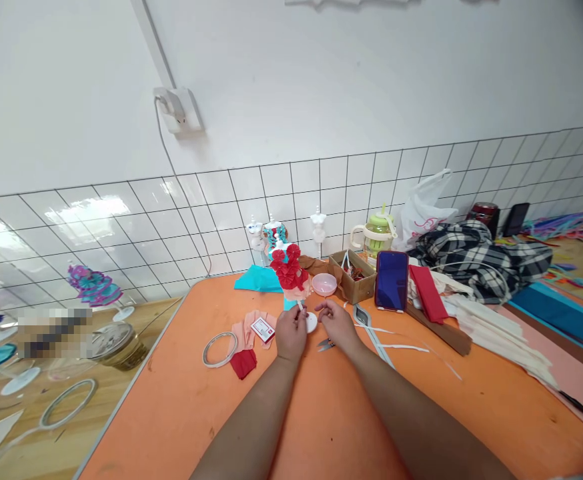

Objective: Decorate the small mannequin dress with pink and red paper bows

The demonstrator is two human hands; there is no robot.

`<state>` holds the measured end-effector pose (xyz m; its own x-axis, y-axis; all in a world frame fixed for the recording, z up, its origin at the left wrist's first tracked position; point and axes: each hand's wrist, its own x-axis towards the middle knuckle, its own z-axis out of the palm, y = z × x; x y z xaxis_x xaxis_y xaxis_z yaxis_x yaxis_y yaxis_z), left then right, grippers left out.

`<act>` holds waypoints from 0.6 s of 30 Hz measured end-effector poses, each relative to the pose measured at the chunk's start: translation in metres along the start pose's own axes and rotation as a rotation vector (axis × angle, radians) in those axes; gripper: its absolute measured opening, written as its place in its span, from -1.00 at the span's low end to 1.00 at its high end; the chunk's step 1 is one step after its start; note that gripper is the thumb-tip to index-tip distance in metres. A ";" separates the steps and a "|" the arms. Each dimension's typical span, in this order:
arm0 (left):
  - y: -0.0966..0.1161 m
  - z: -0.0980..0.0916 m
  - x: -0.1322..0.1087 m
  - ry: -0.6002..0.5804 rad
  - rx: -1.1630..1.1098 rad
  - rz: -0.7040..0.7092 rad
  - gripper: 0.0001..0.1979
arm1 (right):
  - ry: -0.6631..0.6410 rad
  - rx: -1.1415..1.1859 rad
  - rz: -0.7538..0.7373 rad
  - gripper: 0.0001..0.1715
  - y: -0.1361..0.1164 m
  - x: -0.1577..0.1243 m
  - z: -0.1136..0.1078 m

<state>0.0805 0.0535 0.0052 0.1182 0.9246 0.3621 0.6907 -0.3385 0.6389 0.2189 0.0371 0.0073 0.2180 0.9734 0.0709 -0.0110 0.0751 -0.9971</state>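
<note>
A tape ring (220, 350) lies left on the orange worktop (171, 400). The left hand (291, 331) closes its grip on the red-ruffled paper doll (290, 272), likely steadying it upright. The right hand (339, 323) curls beside it, and I cannot tell its grip. Snips (325, 344) lie handy just below.

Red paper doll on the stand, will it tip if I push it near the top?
Probably yes: the red paper doll stands tall over a small round white base. It likely weighs little, being ruffled paper on a thin post. The ruffles would probably crush, so gripping low, where the left hand pinches the post, looks wise.
</note>
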 end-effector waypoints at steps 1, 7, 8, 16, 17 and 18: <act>0.001 -0.003 -0.001 0.032 -0.031 0.004 -0.69 | -0.053 -0.124 -0.030 -0.80 -0.005 -0.002 -0.008; 0.016 -0.044 -0.025 -0.036 -0.390 -0.119 -0.70 | -0.481 -1.063 -0.286 -0.63 -0.009 -0.025 -0.047; 0.019 -0.055 -0.031 -0.121 -0.494 -0.131 -0.69 | -0.498 -1.111 -0.295 -0.61 -0.008 -0.027 -0.048; 0.013 -0.106 -0.076 -0.218 -0.847 -0.249 -0.60 | -0.452 -1.248 -0.172 -0.87 -0.004 -0.028 -0.029; 0.008 -0.105 -0.079 -0.216 -0.876 -0.259 -0.61 | -0.427 -1.197 -0.159 -0.89 -0.004 -0.028 -0.028; 0.004 -0.104 -0.081 -0.228 -0.907 -0.268 -0.63 | -0.388 -1.124 -0.142 -0.88 -0.004 -0.030 -0.027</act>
<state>-0.0005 -0.0409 0.0491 0.2384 0.9699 0.0488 -0.0854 -0.0291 0.9959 0.2392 0.0020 0.0087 -0.1629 0.9866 -0.0072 0.8907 0.1440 -0.4313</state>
